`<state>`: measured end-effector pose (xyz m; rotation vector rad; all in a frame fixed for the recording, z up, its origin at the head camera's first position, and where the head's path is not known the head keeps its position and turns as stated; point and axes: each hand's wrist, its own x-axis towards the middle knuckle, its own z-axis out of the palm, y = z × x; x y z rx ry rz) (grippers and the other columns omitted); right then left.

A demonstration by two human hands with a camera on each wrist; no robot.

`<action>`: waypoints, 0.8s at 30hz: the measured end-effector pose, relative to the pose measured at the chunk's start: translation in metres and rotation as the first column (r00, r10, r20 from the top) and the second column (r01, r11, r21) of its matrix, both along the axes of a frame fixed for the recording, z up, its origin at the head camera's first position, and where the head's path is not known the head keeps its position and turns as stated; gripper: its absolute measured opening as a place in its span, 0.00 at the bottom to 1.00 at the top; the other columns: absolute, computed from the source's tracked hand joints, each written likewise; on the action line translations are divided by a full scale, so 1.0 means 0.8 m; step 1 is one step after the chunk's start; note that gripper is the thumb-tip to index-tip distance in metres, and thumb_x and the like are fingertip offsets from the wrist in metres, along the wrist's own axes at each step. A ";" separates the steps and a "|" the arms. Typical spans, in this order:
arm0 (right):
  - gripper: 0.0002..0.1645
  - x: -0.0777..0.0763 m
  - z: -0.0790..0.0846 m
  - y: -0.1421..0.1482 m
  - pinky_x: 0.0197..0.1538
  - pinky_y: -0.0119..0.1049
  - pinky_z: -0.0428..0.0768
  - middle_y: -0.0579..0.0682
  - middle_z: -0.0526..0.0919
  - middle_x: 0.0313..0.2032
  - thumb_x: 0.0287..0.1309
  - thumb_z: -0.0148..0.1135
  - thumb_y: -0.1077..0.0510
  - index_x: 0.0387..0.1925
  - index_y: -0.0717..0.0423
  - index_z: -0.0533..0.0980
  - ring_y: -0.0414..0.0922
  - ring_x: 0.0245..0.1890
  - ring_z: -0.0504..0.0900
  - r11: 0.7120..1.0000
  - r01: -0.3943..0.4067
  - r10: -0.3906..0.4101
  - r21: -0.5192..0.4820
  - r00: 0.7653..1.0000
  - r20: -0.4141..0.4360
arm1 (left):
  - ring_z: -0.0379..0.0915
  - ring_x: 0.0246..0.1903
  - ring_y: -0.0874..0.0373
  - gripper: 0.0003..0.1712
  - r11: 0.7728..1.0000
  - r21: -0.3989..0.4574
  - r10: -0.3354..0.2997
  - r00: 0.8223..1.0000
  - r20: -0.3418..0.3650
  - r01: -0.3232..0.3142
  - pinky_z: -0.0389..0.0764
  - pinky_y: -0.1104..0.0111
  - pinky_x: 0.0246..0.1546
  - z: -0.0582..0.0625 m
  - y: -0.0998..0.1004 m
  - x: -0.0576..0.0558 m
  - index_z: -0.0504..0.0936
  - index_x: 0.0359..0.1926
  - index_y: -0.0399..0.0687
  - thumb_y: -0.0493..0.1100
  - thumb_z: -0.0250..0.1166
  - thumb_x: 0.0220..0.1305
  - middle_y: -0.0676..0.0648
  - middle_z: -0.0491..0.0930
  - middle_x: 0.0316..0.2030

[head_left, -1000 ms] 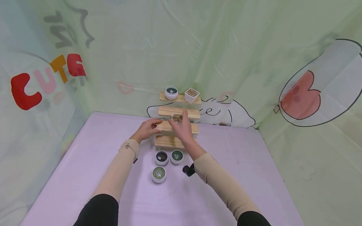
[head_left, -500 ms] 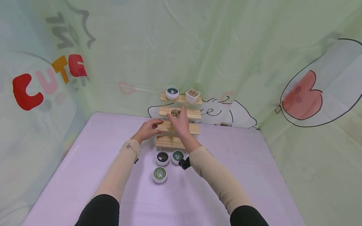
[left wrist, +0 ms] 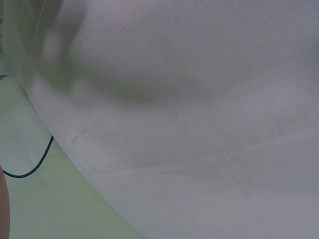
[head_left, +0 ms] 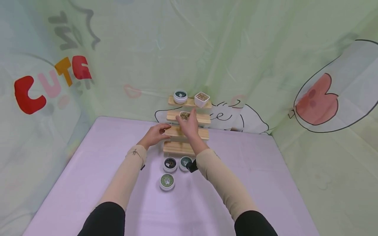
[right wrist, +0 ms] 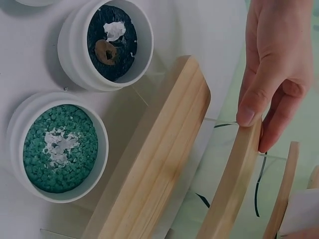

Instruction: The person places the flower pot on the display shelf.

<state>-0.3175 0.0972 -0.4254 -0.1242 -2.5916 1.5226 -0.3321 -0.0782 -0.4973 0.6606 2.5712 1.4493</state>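
Right of the left hand [head_left: 154,135], which pinches its end, runs the 3rd shelf [head_left: 202,133] down; beyond, the right hand [head_left: 189,127] grips the pot [head_left: 185,115] just ahead of its palm, at the crosswise 2nd shelf [head_left: 203,118].

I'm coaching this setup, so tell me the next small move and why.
Probably settle the held pot onto the second-highest shelf: the right hand has it at that shelf's left half, contact unclear, while the left hand pinches the shelf below.
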 end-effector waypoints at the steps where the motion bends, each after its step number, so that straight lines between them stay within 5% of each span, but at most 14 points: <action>1: 0.57 -0.001 0.000 0.000 0.78 0.39 0.46 0.62 0.41 0.76 0.63 0.61 0.47 0.75 0.66 0.38 0.53 0.76 0.43 1.000 0.000 0.000 0.002 1.000 0.000 | 0.67 0.64 0.45 0.32 1.000 0.002 0.001 1.000 0.005 -0.001 0.70 0.64 0.67 0.000 0.000 0.000 0.72 0.64 0.33 0.36 0.70 0.60 0.36 0.70 0.63; 24: 0.61 -0.017 0.005 -0.012 0.78 0.42 0.47 0.59 0.34 0.76 0.64 0.62 0.43 0.76 0.60 0.32 0.52 0.76 0.41 1.000 -0.016 0.017 -0.006 0.998 0.053 | 0.67 0.63 0.46 0.32 1.000 0.001 -0.002 1.000 0.006 0.002 0.71 0.64 0.67 -0.002 -0.001 -0.003 0.72 0.64 0.33 0.36 0.70 0.59 0.36 0.71 0.63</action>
